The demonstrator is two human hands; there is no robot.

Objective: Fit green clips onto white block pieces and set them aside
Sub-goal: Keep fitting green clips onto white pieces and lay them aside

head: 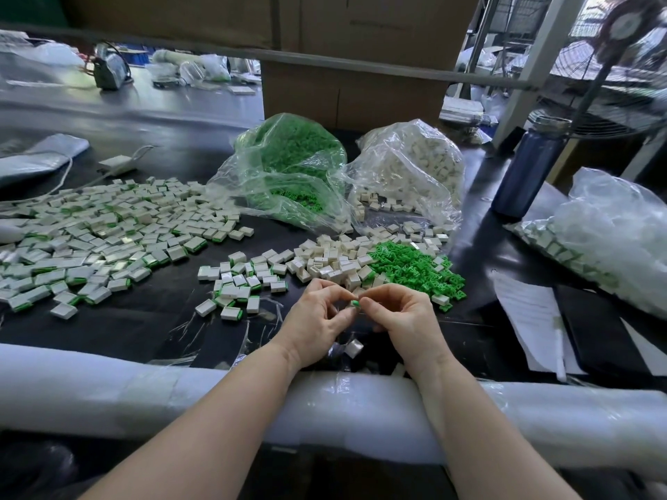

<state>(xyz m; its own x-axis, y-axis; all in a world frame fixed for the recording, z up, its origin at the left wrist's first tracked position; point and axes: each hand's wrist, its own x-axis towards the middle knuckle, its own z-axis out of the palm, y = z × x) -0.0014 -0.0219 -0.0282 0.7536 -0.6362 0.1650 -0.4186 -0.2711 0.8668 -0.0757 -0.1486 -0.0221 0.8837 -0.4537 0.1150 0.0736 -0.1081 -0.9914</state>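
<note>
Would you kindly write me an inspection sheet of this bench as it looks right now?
Surface: dark tabletop, white foam-wrapped front edge.
Job's things: loose green plastic clips beside loose white block pieces; finished clipped blocks spread at left; clear bag of green clips; clear bag of white blocks.
Clutter: dark blue bottle, white paper sheets, clear bag of blocks at right.
Hands: left hand and right hand together pinch one small block with green clip.
Cables: white cord at far left.
Surroundings: brown cardboard boxes, metal-guarded fan.
</note>
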